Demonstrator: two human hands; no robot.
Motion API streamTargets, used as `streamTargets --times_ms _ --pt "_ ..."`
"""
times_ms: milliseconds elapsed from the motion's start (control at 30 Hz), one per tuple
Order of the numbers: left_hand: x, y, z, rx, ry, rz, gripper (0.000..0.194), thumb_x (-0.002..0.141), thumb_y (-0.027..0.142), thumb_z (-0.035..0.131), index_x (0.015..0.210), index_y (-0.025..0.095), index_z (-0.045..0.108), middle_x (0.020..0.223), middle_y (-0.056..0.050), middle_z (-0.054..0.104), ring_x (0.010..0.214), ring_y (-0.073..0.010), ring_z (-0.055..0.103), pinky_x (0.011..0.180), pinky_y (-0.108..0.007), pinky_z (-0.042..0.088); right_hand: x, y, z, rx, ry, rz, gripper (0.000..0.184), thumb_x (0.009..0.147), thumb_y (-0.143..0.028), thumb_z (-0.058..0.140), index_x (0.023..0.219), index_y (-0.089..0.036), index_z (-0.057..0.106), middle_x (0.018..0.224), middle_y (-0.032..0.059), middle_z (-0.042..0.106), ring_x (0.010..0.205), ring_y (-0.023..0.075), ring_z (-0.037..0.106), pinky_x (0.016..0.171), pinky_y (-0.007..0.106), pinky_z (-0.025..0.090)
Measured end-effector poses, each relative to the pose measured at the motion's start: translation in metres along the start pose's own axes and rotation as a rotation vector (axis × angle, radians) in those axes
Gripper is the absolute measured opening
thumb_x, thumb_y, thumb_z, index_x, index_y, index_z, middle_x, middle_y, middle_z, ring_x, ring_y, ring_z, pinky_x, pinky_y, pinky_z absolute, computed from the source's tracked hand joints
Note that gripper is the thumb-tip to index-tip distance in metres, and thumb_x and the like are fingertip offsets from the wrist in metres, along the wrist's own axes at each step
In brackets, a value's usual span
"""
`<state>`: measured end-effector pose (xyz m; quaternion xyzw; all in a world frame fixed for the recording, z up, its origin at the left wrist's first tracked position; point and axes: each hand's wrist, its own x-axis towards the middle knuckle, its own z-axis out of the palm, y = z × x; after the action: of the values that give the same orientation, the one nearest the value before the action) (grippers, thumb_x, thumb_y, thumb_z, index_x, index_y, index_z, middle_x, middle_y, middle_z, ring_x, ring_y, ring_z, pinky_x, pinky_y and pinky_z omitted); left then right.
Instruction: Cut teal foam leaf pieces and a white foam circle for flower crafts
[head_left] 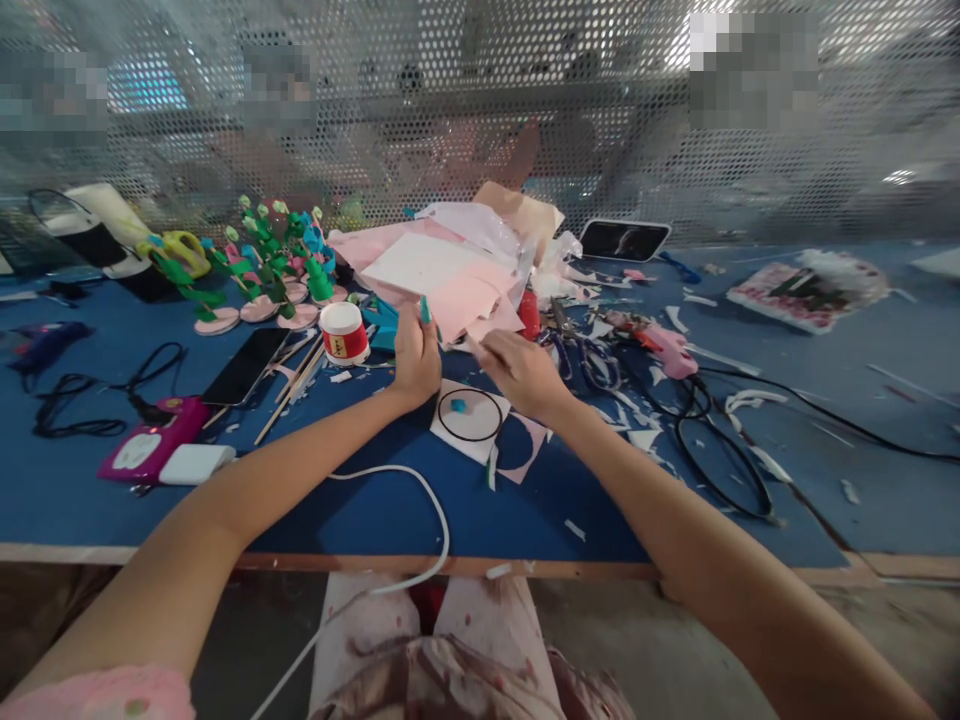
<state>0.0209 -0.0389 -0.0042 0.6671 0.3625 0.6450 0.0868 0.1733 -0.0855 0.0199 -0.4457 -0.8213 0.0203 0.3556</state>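
My left hand (418, 358) is closed around a small blue paper piece (425, 310), whose end sticks up past the fingers. Close by on the right, my right hand (521, 370) has its fingers curled together at the edge of the pink paper sheets (469, 300); what they pinch, if anything, is hidden. Below the hands lies a white card (450, 440) with a black ring (440, 424) on it and a bit of blue paper (458, 405) inside the ring. A pink paper offcut (534, 455) with a round cut-out is beside it.
Paper flowers on round bases (298, 316), a red-and-white tub (345, 335), a phone (246, 367) and wooden sticks (289, 395) are on the left. Scissors (598, 362), a pink glue gun (671, 350) and its black cord lie right. A white cable (442, 510) crosses the front edge.
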Motion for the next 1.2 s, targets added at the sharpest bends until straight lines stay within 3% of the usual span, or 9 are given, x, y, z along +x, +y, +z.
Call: streamTargets --times_ms 67,133,267,367,667,867,967,1100,1200 --pt "0.001 -0.005 0.001 -0.02 0.053 -0.08 0.037 0.092 0.048 0.025 0.072 0.02 0.039 0.067 0.001 0.038 0.062 -0.0126 0.04 0.063 -0.03 0.035 -0.001 0.001 -0.002 -0.101 -0.268 -0.116 0.035 0.088 -0.049 0.039 0.068 -0.02 0.042 0.066 0.0033 0.052 0.063 0.0158 0.047 0.057 0.026 0.028" --pt "0.001 -0.009 0.002 -0.045 0.08 -0.125 0.04 0.091 0.052 0.025 0.07 0.02 0.039 0.064 0.002 0.037 0.059 -0.0119 0.038 0.06 -0.029 0.033 -0.003 -0.003 0.0 -0.181 -0.424 -0.198 0.036 0.083 -0.053 0.047 0.073 -0.019 0.049 0.07 0.0046 0.057 0.065 0.0167 0.05 0.056 0.026 0.028" --pt "0.0 -0.008 0.001 -0.083 -0.001 -0.104 0.043 0.09 0.054 0.026 0.069 0.019 0.042 0.061 0.002 0.038 0.057 -0.0114 0.039 0.059 -0.029 0.034 -0.004 -0.009 0.007 -0.263 -0.47 -0.277 0.03 0.086 -0.046 0.048 0.083 -0.017 0.057 0.075 0.0069 0.062 0.071 0.0179 0.055 0.058 0.026 0.03" --pt "0.001 -0.002 -0.003 -0.091 -0.094 -0.033 0.044 0.091 0.052 0.026 0.069 0.018 0.044 0.06 0.001 0.041 0.057 -0.011 0.041 0.059 -0.029 0.035 -0.003 -0.005 0.006 -0.296 -0.402 -0.298 0.025 0.089 -0.038 0.047 0.085 -0.016 0.058 0.074 0.0074 0.063 0.072 0.0183 0.056 0.06 0.027 0.032" --pt "0.013 0.016 -0.004 -0.201 -0.523 0.064 0.047 0.091 0.052 0.022 0.068 0.017 0.042 0.057 0.003 0.04 0.053 -0.0094 0.038 0.053 -0.026 0.031 -0.001 0.011 -0.012 -0.45 0.064 -0.314 0.024 0.091 -0.029 0.042 0.078 -0.015 0.055 0.069 0.0087 0.06 0.067 0.0188 0.052 0.06 0.029 0.036" --pt "0.013 0.013 -0.004 -0.213 -0.449 0.063 0.04 0.088 0.055 0.032 0.081 0.017 0.044 0.071 0.0 0.043 0.062 -0.0105 0.04 0.058 -0.025 0.036 -0.001 0.008 -0.009 -0.333 0.129 -0.233 0.023 0.09 -0.031 0.044 0.073 -0.018 0.052 0.065 0.0067 0.057 0.065 0.0186 0.05 0.059 0.03 0.036" --pt "0.012 0.012 -0.003 -0.235 -0.487 0.075 0.043 0.088 0.055 0.031 0.097 0.016 0.046 0.085 -0.005 0.049 0.074 -0.0132 0.048 0.067 -0.027 0.042 -0.001 0.006 -0.01 -0.246 0.173 -0.225 0.023 0.089 -0.034 0.045 0.072 -0.019 0.051 0.064 0.0059 0.055 0.063 0.0181 0.05 0.057 0.029 0.036" --pt "0.014 0.013 -0.006 -0.249 -0.547 0.212 0.046 0.092 0.05 0.021 0.095 0.016 0.053 0.089 -0.008 0.054 0.083 -0.0157 0.052 0.075 -0.03 0.044 -0.001 0.004 -0.012 -0.181 0.18 -0.219 0.022 0.091 -0.036 0.042 0.079 -0.02 0.053 0.069 0.0069 0.058 0.066 0.019 0.052 0.059 0.03 0.039" --pt "0.016 0.013 -0.01 -0.174 -0.491 0.31 0.042 0.093 0.045 0.022 0.093 0.016 0.053 0.087 -0.008 0.054 0.083 -0.0169 0.052 0.074 -0.032 0.044 -0.001 0.004 -0.013 -0.161 0.148 -0.195 0.023 0.092 -0.035 0.04 0.081 -0.02 0.054 0.071 0.0075 0.059 0.068 0.0196 0.053 0.061 0.031 0.039"
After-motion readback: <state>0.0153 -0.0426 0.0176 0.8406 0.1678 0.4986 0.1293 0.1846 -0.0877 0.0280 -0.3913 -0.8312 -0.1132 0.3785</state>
